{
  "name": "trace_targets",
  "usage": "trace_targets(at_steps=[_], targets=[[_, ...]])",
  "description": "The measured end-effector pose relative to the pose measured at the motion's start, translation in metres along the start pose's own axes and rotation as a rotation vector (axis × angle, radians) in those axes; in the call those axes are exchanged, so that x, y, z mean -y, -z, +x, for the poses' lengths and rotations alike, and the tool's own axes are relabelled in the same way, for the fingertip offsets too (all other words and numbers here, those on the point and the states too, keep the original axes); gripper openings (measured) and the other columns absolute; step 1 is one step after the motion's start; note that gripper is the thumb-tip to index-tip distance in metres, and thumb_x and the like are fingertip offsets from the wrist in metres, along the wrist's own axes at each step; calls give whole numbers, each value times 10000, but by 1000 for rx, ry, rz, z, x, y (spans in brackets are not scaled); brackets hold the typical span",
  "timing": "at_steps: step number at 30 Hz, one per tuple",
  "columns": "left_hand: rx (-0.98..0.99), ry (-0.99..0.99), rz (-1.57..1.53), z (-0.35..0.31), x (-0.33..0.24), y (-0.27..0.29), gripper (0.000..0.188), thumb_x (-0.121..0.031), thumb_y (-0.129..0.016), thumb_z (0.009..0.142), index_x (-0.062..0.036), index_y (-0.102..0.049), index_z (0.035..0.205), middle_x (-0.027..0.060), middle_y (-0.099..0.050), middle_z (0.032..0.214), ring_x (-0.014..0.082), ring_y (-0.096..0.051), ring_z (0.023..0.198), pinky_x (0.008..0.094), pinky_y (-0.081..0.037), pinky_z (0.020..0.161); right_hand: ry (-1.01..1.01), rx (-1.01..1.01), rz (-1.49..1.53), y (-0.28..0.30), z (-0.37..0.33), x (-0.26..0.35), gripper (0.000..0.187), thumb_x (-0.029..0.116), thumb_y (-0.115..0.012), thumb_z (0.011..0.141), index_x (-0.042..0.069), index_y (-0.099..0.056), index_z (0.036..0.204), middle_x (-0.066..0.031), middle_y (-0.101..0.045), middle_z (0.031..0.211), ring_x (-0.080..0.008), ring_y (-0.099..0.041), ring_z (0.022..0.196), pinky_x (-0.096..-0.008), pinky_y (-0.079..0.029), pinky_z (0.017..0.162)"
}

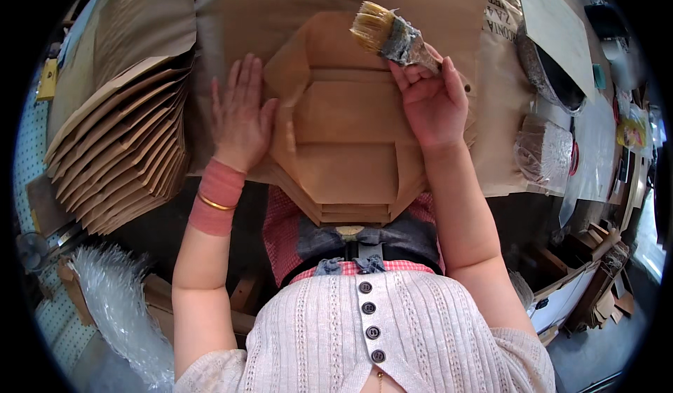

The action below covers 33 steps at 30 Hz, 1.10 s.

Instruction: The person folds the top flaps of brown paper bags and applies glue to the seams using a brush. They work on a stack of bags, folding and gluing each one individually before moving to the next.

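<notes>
At the middle of the work surface, directly before you, lies the brown paper piece [347, 113], its opened end folded into an angular, many-sided outline. Several paper layers show along its near edge, which projects toward your waist.

Your left hand [242, 120] is spread flat, palm down, on brown paper at the left side of the piece; its fingers are extended and it grasps nothing. Your thumb is at the piece's folded left edge. A pink wrap [216, 197] and a gold-coloured bangle [214, 202] are on that wrist.

Your right hand [434, 102] is turned palm up, its fingers closed on the brush [401, 41]. The pale bristles point up and to the left, above the far part of the piece; contact with the paper cannot be determined. The brush's ferrule is coated with grey residue.

To your left, a fanned stack of brown paper [126, 141] is noted. To your right are a dark container [540, 71] beneath a pale board [557, 32], and a clear plastic bundle [543, 148].
</notes>
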<state>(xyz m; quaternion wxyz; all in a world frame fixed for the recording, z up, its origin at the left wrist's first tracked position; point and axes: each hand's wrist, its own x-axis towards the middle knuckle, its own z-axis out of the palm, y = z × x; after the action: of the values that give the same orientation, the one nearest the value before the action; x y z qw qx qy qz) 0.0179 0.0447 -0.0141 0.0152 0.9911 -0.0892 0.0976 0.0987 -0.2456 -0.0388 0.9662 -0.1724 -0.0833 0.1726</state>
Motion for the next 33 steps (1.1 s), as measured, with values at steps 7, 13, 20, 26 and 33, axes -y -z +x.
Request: trace_targets(at_steps=[7,13,20,26,33], targets=[[74,-139,-179,9,-41,10,671,-317,-501,916,-10,-294,1475,214,-287,1524,370,-268,1411,504,-203,1150,-9,-43,-74,-6,-5,3,365,236,-408,1010,-21,-562,1220,-113,-673,1064,-195,-635,967,-391,-424,1014],[168,-181,-179,-8,-52,16,677,-366,-480,926,-12,-297,1474,214,-266,1532,376,-275,1403,507,-219,1141,-75,-91,-139,-5,5,8,340,237,-445,1015,-15,-571,1205,-72,-686,955,-178,-637,887,-368,-456,945],[170,-277,-421,18,-31,8,646,-304,-493,924,-20,-301,1471,196,-271,1534,357,-266,1411,478,-205,1157,-209,-104,-269,-6,-2,21,337,267,-449,1022,21,-568,1220,-61,-670,923,-176,-637,904,-381,-479,914],[54,-308,-202,35,-43,-7,644,-274,-514,910,-21,-304,1464,228,-261,1526,382,-261,1404,479,-209,1159,-363,-198,-773,-45,-103,43,246,188,-623,930,14,-645,1102,-92,-666,1033,-193,-645,898,-312,-545,716],[9,-332,-148,31,-40,-8,659,-284,-524,898,-27,-304,1463,239,-277,1511,401,-277,1387,487,-214,1155,93,715,-2100,-97,-88,87,295,106,-711,743,16,-668,1021,-103,-656,951,-254,-643,819,-341,-544,681]])
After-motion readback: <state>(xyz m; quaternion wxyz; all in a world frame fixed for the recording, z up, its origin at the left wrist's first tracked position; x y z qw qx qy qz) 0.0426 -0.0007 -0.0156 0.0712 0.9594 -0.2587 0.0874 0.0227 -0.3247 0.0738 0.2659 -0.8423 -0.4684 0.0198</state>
